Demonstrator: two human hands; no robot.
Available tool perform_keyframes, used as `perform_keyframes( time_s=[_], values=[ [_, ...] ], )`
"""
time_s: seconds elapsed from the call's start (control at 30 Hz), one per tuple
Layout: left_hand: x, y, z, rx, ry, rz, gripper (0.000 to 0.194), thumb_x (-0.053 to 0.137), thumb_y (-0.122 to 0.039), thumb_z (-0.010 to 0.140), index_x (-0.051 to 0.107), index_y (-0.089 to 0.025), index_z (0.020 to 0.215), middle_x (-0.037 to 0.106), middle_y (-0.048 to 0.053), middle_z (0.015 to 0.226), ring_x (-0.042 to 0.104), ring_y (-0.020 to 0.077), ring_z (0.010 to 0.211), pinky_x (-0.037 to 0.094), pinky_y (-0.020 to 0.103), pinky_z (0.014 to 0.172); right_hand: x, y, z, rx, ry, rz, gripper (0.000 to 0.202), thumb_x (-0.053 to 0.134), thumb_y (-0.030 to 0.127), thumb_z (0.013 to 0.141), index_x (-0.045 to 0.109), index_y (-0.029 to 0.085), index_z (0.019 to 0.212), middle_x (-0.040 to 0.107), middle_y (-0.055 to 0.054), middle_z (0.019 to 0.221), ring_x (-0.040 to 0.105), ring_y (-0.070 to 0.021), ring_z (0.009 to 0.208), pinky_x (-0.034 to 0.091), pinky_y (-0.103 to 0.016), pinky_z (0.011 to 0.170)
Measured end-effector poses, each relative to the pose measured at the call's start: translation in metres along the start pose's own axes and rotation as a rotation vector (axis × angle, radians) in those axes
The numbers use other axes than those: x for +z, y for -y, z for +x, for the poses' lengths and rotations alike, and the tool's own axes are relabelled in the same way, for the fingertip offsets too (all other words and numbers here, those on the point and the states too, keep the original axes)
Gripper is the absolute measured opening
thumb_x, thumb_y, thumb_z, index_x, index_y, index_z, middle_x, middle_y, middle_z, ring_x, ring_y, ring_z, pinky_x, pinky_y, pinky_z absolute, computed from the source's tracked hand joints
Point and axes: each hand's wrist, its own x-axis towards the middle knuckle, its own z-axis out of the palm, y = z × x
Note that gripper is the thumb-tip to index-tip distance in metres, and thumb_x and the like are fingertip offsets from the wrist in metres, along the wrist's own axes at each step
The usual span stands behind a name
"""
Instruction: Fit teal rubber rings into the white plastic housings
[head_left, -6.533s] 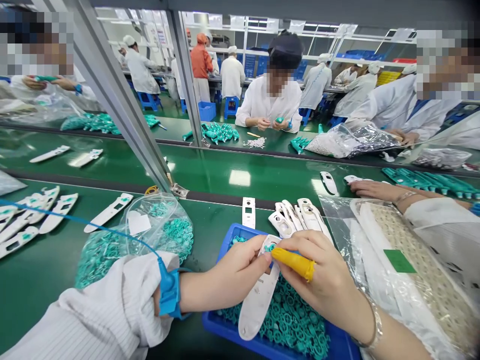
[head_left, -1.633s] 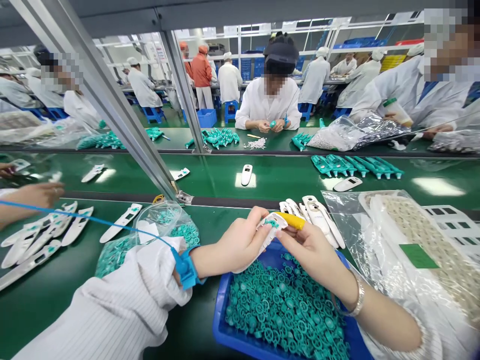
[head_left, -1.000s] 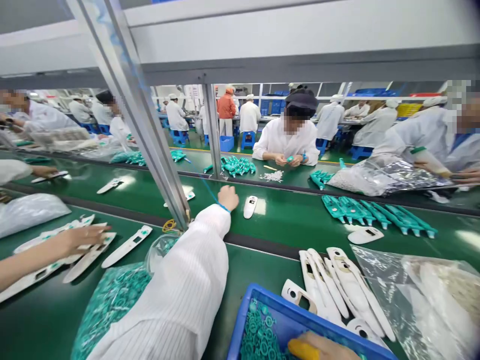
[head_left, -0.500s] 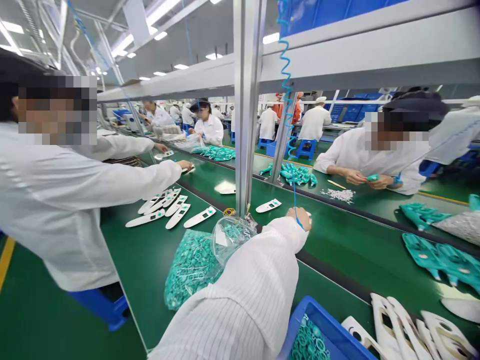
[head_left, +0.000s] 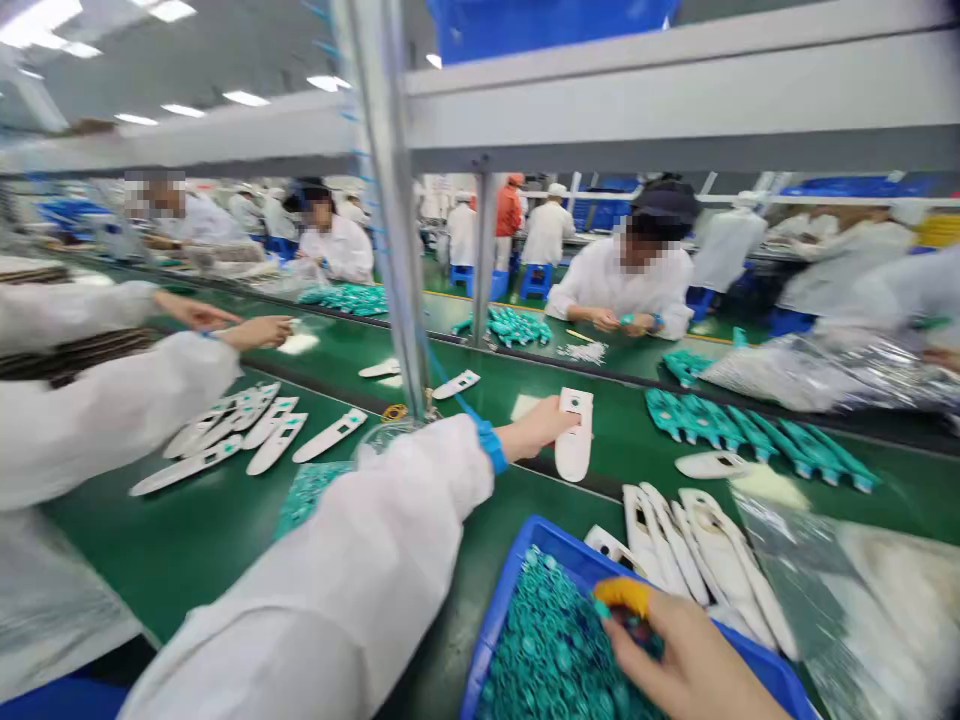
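My left hand, with a blue wrist strap, grips a long white plastic shell above the green belt. The shell stands nearly upright, with a round hole and a dark slot in its upper half. Over a blue bin my right hand, a yellow cot on one finger, pinches a small teal plastic part. Many small teal rings and caps fill the bin. Just beyond it, several more white shells lie side by side.
A metal post rises left of my left arm. White shells lie on the left beside a co-worker's sleeves. Teal moulded pieces and a clear plastic bag are on the right. A co-worker sits across the belt.
My view has swung right. My left hand, earlier reaching over the belt, now has the white shell raised in it. My right hand has come into view over the blue bin.
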Motion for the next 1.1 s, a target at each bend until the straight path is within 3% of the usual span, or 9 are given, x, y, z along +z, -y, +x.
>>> perform_keyframes(
  time_s=[0.1, 0.17, 0.33, 0.43, 0.53, 0.77, 0.87, 1.0, 1.1],
  values=[
    [0.019, -0.007, -0.049, 0.003, 0.156, -0.176, 0.025, 0.033, -0.012, 0.087, 0.039, -0.013, 0.112, 0.065, 0.010, 0.093, 0.064, 0.0136, 0.071, 0.053, 0.029, 0.064, -0.020, 0.007, 0.000, 0.185, -0.041, 0.346, 0.020, 0.055, 0.034, 0.081, 0.064, 0.018, 0.088, 0.070, -0.004, 0.071, 0.067, -0.0176, 0.064, 0.056, -0.027, 0.057],
    [0.027, -0.007, -0.079, -0.054, 0.223, -0.328, 0.023, 0.039, -0.012, 0.083, 0.039, -0.016, 0.106, 0.066, 0.005, 0.083, 0.062, 0.0124, 0.060, 0.052, 0.028, 0.059, -0.030, 0.008, -0.002, 0.220, -0.122, 0.471, 0.024, 0.058, 0.037, 0.080, 0.065, 0.018, 0.092, 0.071, -0.004, 0.076, 0.067, -0.0172, 0.068, 0.057, -0.028, 0.061],
    [0.044, -0.011, -0.122, -0.082, 0.389, -0.487, 0.017, 0.049, -0.019, 0.080, 0.044, -0.018, 0.096, 0.062, 0.001, 0.078, 0.055, 0.0093, 0.057, 0.043, 0.021, 0.053, -0.037, 0.014, -0.007, -0.013, -0.363, 0.121, 0.012, 0.059, 0.026, 0.080, 0.067, 0.022, 0.089, 0.070, -0.003, 0.078, 0.065, -0.0162, 0.068, 0.054, -0.029, 0.063],
    [0.048, -0.015, -0.131, 0.057, 0.409, -0.387, 0.014, 0.048, -0.026, 0.083, 0.045, -0.018, 0.095, 0.053, -0.001, 0.074, 0.046, 0.0077, 0.057, 0.037, 0.019, 0.050, -0.035, 0.018, -0.007, -0.155, -0.475, -0.060, 0.011, 0.059, 0.019, 0.079, 0.065, 0.023, 0.089, 0.068, -0.003, 0.082, 0.064, -0.0164, 0.073, 0.053, -0.029, 0.066],
    [0.046, -0.016, -0.137, 0.189, 0.366, -0.171, 0.016, 0.046, -0.029, 0.085, 0.048, -0.020, 0.099, 0.044, -0.003, 0.069, 0.038, 0.0083, 0.055, 0.034, 0.019, 0.049, -0.034, 0.022, -0.007, -0.180, -0.509, -0.119, 0.010, 0.059, 0.019, 0.079, 0.063, 0.022, 0.088, 0.067, -0.003, 0.083, 0.063, -0.0173, 0.076, 0.052, -0.030, 0.067],
    [0.043, -0.019, -0.144, 0.245, 0.347, 0.045, 0.018, 0.039, -0.029, 0.088, 0.047, -0.021, 0.102, 0.037, -0.006, 0.057, 0.033, 0.0096, 0.047, 0.024, 0.022, 0.043, -0.041, 0.031, -0.007, -0.055, -0.338, -0.153, 0.009, 0.052, 0.020, 0.081, 0.061, 0.022, 0.084, 0.062, -0.003, 0.079, 0.059, -0.0159, 0.070, 0.049, -0.028, 0.060],
    [0.045, -0.017, -0.141, 0.267, 0.291, 0.100, 0.016, 0.036, -0.028, 0.090, 0.049, -0.020, 0.094, 0.037, -0.005, 0.057, 0.033, 0.0095, 0.048, 0.024, 0.023, 0.044, -0.040, 0.031, -0.005, -0.029, -0.265, -0.195, 0.010, 0.051, 0.019, 0.081, 0.061, 0.021, 0.083, 0.060, -0.004, 0.078, 0.058, -0.0166, 0.069, 0.048, -0.028, 0.057],
    [0.050, -0.012, -0.133, 0.334, 0.163, 0.206, 0.017, 0.035, -0.025, 0.089, 0.048, -0.019, 0.079, 0.042, -0.004, 0.062, 0.037, 0.0096, 0.054, 0.028, 0.023, 0.051, -0.036, 0.023, -0.005, -0.098, -0.298, -0.194, 0.009, 0.053, 0.024, 0.082, 0.061, 0.022, 0.085, 0.059, -0.004, 0.080, 0.059, -0.0177, 0.071, 0.048, -0.028, 0.058],
    [0.047, -0.014, -0.128, 0.326, 0.096, 0.232, 0.019, 0.035, -0.024, 0.088, 0.048, -0.019, 0.075, 0.042, -0.004, 0.059, 0.036, 0.0097, 0.052, 0.028, 0.023, 0.052, -0.031, 0.015, -0.003, -0.110, -0.398, -0.100, 0.013, 0.056, 0.030, 0.081, 0.060, 0.024, 0.091, 0.059, -0.005, 0.087, 0.060, -0.0174, 0.071, 0.050, -0.027, 0.058]
  ],
)
